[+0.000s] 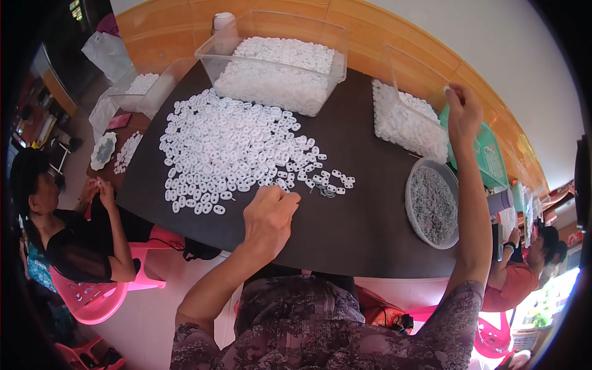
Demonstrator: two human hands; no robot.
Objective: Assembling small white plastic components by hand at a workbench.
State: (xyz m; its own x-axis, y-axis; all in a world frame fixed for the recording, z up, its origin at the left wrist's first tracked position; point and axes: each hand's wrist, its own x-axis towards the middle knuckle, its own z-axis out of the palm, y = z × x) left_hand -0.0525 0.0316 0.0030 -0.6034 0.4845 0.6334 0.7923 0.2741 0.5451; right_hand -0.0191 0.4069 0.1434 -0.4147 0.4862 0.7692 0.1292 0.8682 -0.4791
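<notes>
While the person leans over the dark table [370,234], the left hand [270,216] rests on it with fingers curled together, pinching at the edge of the spread of small white plastic pieces [234,148]; what it grips I cannot tell. The right hand [462,111] is raised over the clear bin [407,120] of white pieces, fingertips closed on one small white piece [448,90]. A round bowl [431,203] of grey parts stands near it.
</notes>
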